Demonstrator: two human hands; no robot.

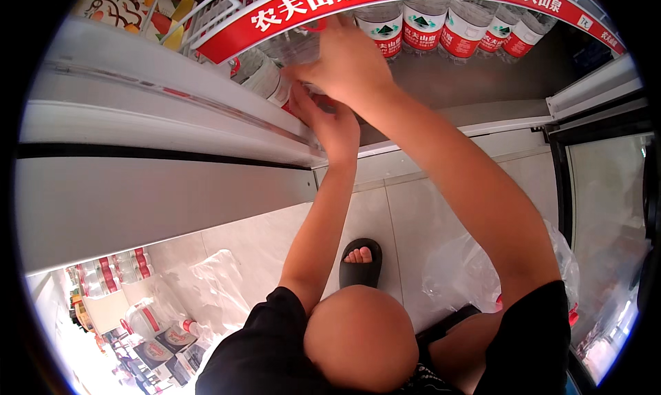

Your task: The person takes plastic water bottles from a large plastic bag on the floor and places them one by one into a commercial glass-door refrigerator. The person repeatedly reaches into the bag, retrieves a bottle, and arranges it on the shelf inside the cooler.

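Note:
Both my hands reach into the bottom of an upright display cooler, below a shelf edge with a red strip (pixel 304 7). A large clear plastic water bottle (pixel 297 46) is between them, partly hidden by the shelf edge and my fingers. My right hand (pixel 351 59) is at its upper part, near a red handle. Lower down, my left hand (pixel 328 121) has its fingers against the bottle. Beside it, against the cooler's left wall, stands another large bottle (pixel 261 77). Several bottles with red and white labels (pixel 423 25) stand in a row at the back right.
The cooler's left wall (pixel 155 105) runs close by my left arm, and an open glass door (pixel 604 214) is at the right. Clear plastic wrap (pixel 454 271) lies on the tiled floor, with more wrap (pixel 217 286) and packed bottles (pixel 98 276) at the lower left.

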